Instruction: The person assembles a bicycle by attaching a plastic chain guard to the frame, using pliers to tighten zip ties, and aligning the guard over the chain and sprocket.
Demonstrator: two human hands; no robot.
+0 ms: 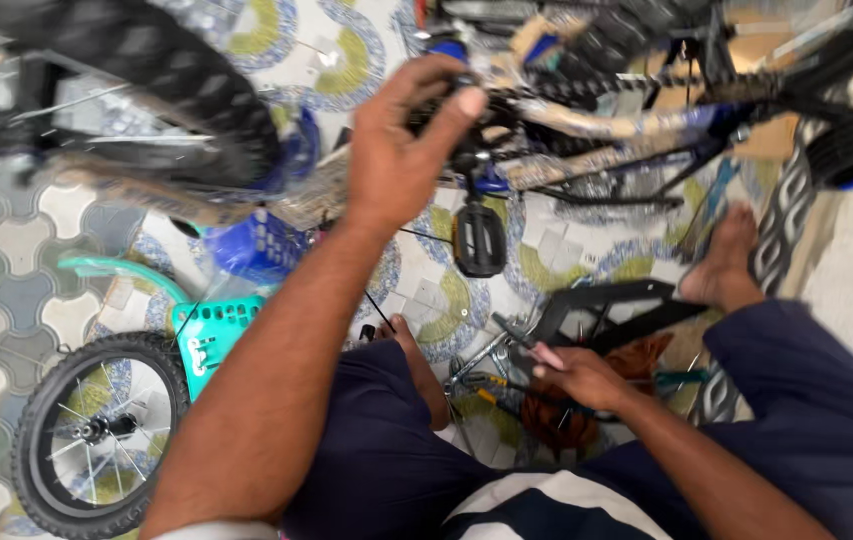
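In the head view, the left hand [402, 150] reaches up toward twelve o'clock, arm extended, fingers curled around the bicycle crank [467, 130] above the black pedal [479, 238]. The right hand [577, 375], at five o'clock, is closed around a tool [519, 335] over the tool pile [507, 385]. A teal basket [215, 335] sits at eight o'clock; its contents cannot be made out.

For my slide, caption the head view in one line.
Seated on patterned tiles, a person's left hand grips an upturned bicycle's crank above its black pedal while the right hand picks among tools.

top tyre [147, 60]: blurred, cropped | tool in right hand [587, 378]: unclear
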